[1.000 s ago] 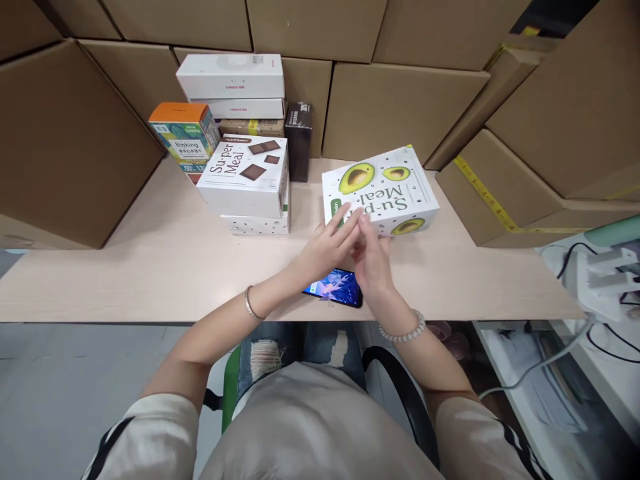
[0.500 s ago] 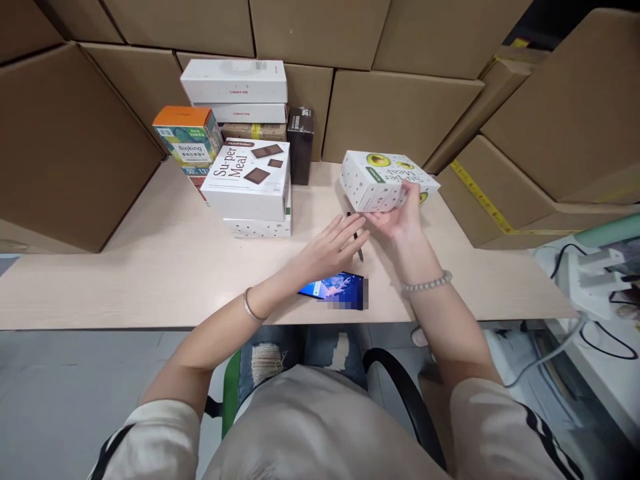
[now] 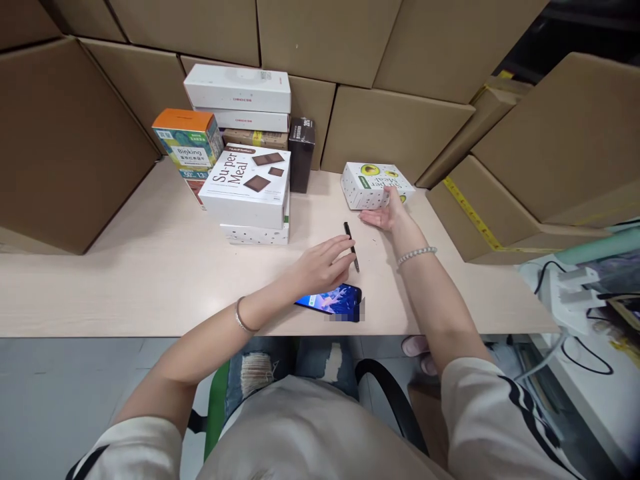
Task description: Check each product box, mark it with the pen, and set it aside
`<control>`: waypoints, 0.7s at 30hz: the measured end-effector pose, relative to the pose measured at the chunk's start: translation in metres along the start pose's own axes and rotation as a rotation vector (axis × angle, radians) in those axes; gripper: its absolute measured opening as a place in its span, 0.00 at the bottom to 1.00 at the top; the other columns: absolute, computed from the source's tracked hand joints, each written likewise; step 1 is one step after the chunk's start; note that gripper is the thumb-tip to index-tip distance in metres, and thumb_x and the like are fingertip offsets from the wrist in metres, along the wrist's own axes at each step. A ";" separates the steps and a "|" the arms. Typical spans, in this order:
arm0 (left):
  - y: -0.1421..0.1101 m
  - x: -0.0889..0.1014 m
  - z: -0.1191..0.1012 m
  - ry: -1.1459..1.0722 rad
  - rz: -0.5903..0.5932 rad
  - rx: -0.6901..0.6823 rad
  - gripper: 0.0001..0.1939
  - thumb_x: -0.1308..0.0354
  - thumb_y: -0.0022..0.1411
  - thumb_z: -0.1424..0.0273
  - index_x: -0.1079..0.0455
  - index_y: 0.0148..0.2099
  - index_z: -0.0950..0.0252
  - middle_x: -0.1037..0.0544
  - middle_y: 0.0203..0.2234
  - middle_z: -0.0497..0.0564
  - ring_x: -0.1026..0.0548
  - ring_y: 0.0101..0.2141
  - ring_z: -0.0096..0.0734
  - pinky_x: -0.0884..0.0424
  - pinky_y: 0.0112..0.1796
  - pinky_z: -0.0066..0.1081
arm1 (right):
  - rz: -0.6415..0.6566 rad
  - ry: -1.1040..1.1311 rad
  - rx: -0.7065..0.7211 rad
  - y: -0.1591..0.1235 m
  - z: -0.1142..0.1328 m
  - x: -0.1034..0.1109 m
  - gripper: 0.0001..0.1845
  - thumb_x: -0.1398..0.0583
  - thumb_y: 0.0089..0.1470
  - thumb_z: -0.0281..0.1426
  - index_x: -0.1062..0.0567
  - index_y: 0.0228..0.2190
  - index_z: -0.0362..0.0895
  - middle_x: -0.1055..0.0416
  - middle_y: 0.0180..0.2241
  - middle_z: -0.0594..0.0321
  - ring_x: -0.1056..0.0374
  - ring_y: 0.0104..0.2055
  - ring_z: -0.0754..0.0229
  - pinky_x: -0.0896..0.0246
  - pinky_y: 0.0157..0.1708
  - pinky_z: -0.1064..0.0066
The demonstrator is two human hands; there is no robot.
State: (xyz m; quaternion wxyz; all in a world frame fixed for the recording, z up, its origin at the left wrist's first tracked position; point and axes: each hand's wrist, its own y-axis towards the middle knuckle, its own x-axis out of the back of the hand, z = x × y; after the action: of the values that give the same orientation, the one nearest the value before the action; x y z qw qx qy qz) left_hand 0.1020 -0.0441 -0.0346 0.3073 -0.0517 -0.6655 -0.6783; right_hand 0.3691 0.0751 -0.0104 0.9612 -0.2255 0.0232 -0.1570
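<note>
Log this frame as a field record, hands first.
left hand: loosely curled at slim black pen, contact unclear
right hand: open, palm up, thumb against white avocado-print cardboard box
near edge: black phone, blue screen lit, partly hidden by left hand
stack: white chocolate-print cardboard box atop white speckled box
beside stack: orange-topped teal box
behind stack: upright black box
surface: pale wood-look desk

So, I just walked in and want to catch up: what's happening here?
A person sits at the table. Their right hand is at the near side of the avocado-printed Su-per Meal box. Their left hand is by the phone, fingertips near the black pen; any contact is unclear. Leftward, the chocolate-printed Su-per Meal box sits on another box.
</note>
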 end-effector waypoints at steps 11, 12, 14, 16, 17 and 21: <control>-0.004 -0.001 0.000 -0.046 0.036 0.056 0.15 0.43 0.70 0.78 0.30 0.57 0.66 0.16 0.48 0.62 0.17 0.53 0.47 0.14 0.49 0.46 | -0.053 -0.185 -0.114 0.001 0.007 -0.007 0.35 0.52 0.69 0.58 0.24 0.49 0.42 0.20 0.30 0.51 0.20 0.32 0.52 0.22 0.28 0.68; -0.004 -0.001 0.001 -0.037 0.031 0.054 0.14 0.44 0.71 0.78 0.29 0.57 0.66 0.16 0.47 0.62 0.17 0.53 0.47 0.15 0.49 0.45 | -0.054 -0.208 -0.092 0.001 0.006 -0.009 0.34 0.52 0.69 0.58 0.24 0.48 0.43 0.19 0.30 0.52 0.20 0.32 0.52 0.22 0.29 0.68; -0.005 -0.001 0.001 -0.010 0.037 0.051 0.12 0.44 0.72 0.77 0.28 0.55 0.66 0.16 0.46 0.60 0.17 0.52 0.45 0.16 0.48 0.43 | -0.059 -0.255 -0.051 0.000 0.006 -0.011 0.32 0.51 0.69 0.57 0.24 0.46 0.44 0.19 0.30 0.53 0.20 0.32 0.52 0.21 0.30 0.67; -0.006 -0.002 0.001 0.017 0.114 0.065 0.08 0.45 0.73 0.76 0.27 0.51 0.65 0.16 0.42 0.58 0.17 0.48 0.43 0.17 0.45 0.39 | -0.071 -0.316 -0.026 -0.005 0.007 -0.013 0.31 0.51 0.69 0.57 0.24 0.43 0.45 0.19 0.30 0.53 0.21 0.31 0.52 0.21 0.31 0.65; -0.007 -0.002 0.001 0.030 0.181 0.084 0.07 0.45 0.74 0.75 0.26 0.49 0.65 0.17 0.39 0.57 0.17 0.45 0.42 0.19 0.43 0.38 | -0.085 -0.361 -0.009 -0.008 0.009 -0.013 0.31 0.51 0.70 0.57 0.24 0.41 0.45 0.20 0.29 0.53 0.21 0.31 0.51 0.22 0.31 0.64; -0.009 -0.002 0.000 0.098 0.426 0.203 0.10 0.46 0.76 0.73 0.25 0.41 0.65 0.19 0.30 0.53 0.19 0.35 0.38 0.27 0.33 0.35 | -0.179 -0.613 0.135 -0.033 0.017 -0.024 0.25 0.43 0.69 0.50 0.24 0.30 0.45 0.26 0.23 0.53 0.20 0.40 0.43 0.23 0.44 0.57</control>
State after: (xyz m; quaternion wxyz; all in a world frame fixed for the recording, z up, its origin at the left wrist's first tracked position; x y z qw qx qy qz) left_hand 0.0994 -0.0443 -0.0436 0.4791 -0.1267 -0.6884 -0.5296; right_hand 0.3384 0.0617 0.0184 0.9186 -0.1991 -0.2975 -0.1671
